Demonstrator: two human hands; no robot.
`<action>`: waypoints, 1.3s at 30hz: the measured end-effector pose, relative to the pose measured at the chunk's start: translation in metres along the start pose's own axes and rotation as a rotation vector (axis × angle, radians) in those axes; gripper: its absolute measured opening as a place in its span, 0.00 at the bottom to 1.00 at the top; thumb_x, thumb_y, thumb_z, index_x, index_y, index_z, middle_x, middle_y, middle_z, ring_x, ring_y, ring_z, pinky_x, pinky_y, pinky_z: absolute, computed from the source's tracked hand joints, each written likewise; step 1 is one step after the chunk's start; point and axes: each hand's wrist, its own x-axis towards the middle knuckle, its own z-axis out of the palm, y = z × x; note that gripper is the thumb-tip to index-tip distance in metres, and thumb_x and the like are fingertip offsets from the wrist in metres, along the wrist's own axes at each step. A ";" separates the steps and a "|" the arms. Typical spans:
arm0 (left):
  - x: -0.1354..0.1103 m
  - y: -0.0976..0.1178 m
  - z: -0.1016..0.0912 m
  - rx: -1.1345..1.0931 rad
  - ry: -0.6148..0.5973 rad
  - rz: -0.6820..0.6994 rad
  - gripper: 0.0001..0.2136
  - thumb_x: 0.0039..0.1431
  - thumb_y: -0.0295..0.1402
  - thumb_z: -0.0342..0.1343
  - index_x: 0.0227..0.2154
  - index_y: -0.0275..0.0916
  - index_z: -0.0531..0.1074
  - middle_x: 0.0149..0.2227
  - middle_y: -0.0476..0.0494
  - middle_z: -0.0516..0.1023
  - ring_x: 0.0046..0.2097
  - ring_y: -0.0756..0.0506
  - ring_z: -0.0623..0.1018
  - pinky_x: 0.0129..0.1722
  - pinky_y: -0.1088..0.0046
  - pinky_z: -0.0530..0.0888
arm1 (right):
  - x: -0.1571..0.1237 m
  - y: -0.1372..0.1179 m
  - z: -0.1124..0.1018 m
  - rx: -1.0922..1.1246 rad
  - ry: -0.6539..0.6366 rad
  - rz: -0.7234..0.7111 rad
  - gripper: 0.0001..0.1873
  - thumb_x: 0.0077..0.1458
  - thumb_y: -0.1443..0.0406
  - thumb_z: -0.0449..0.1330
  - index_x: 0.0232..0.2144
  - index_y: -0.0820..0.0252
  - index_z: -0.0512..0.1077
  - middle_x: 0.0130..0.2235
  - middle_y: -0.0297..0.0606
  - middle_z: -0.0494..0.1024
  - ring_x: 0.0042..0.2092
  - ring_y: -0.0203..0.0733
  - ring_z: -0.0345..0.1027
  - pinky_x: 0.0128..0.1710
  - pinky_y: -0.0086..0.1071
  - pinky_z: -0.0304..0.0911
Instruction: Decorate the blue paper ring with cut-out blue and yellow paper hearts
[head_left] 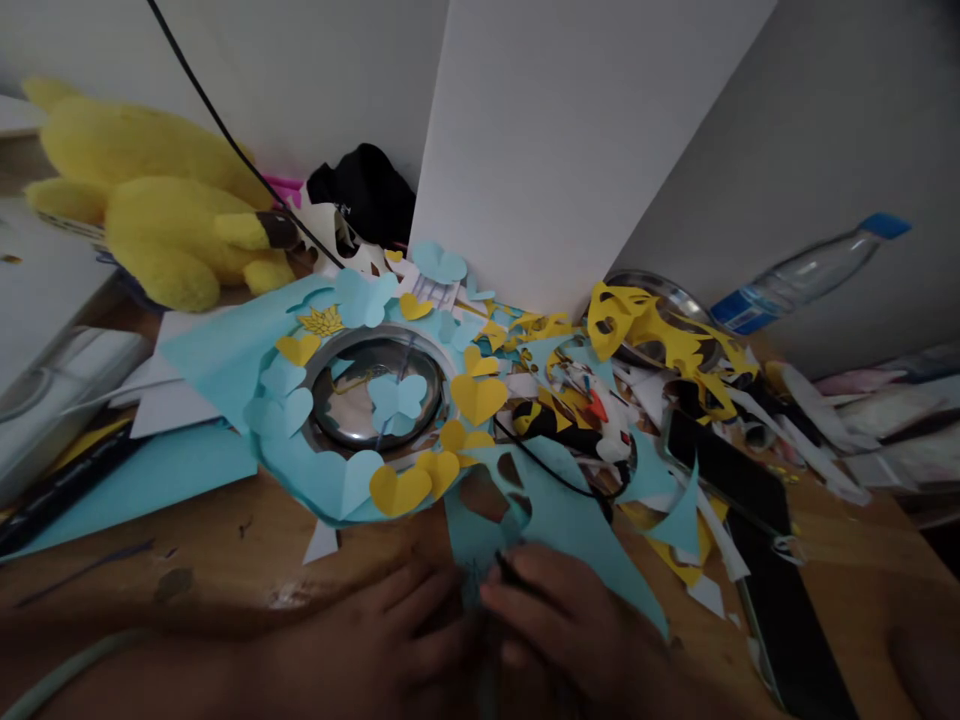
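My right hand (562, 610) is closed round a dark pen (510, 572), its tip over a light blue sheet of paper (555, 500) with holes cut in it. Small dark marks show on the sheet near the tip. My left hand (405, 625) lies flat at the sheet's left edge, fingers stretched and somewhat dim. Beyond my hands a ring-shaped wreath (300, 460) carries light blue and yellow paper hearts around its rim. A blue paper butterfly (397, 398) lies over the round clear-topped centre of the ring.
Yellow cut-out scraps (637, 320) and a hot glue gun (592, 430) lie to the right, with phones (724, 470) nearby. A clear bottle (810, 270) stands behind them. At the left are a yellow plush toy (165, 210) and a black marker (60, 490).
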 end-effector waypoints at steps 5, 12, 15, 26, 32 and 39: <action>0.002 -0.007 -0.009 0.033 -0.147 0.051 0.17 0.61 0.33 0.46 0.51 0.33 0.65 0.50 0.37 0.72 0.50 0.36 0.71 0.47 0.61 0.69 | 0.001 0.019 0.004 0.054 0.092 0.317 0.10 0.56 0.66 0.49 0.30 0.59 0.70 0.29 0.37 0.72 0.31 0.40 0.69 0.29 0.29 0.65; 0.000 -0.016 0.000 -0.080 -0.076 0.027 0.23 0.54 0.28 0.53 0.54 0.39 0.61 0.54 0.41 0.68 0.55 0.34 0.66 0.53 0.56 0.63 | -0.008 0.003 0.017 0.514 -0.001 0.669 0.02 0.52 0.64 0.52 0.31 0.53 0.61 0.19 0.23 0.64 0.17 0.32 0.58 0.15 0.22 0.54; 0.002 -0.016 0.000 0.014 -0.084 0.047 0.24 0.52 0.29 0.54 0.54 0.37 0.61 0.55 0.41 0.66 0.54 0.33 0.67 0.50 0.57 0.65 | -0.010 0.002 0.021 0.465 -0.010 0.806 0.11 0.46 0.63 0.57 0.22 0.55 0.56 0.17 0.24 0.61 0.17 0.31 0.55 0.15 0.22 0.52; 0.005 -0.015 -0.002 0.036 -0.132 0.056 0.24 0.54 0.30 0.52 0.55 0.37 0.59 0.57 0.44 0.64 0.53 0.34 0.67 0.49 0.58 0.66 | 0.009 0.006 0.012 0.311 -0.192 0.774 0.14 0.47 0.66 0.49 0.16 0.57 0.47 0.15 0.24 0.49 0.17 0.29 0.46 0.14 0.23 0.43; 0.005 -0.013 -0.001 0.003 -0.133 0.059 0.25 0.53 0.27 0.52 0.55 0.36 0.59 0.57 0.42 0.64 0.53 0.33 0.67 0.50 0.54 0.66 | 0.006 0.007 0.013 0.289 -0.251 0.773 0.13 0.47 0.67 0.48 0.17 0.57 0.47 0.16 0.25 0.50 0.18 0.29 0.46 0.15 0.23 0.43; 0.004 -0.013 0.006 0.059 -0.095 0.050 0.25 0.53 0.28 0.52 0.56 0.37 0.59 0.57 0.45 0.63 0.54 0.36 0.66 0.53 0.59 0.63 | 0.005 0.007 0.015 0.315 -0.193 0.777 0.13 0.45 0.67 0.50 0.16 0.57 0.48 0.15 0.24 0.51 0.17 0.30 0.47 0.15 0.23 0.43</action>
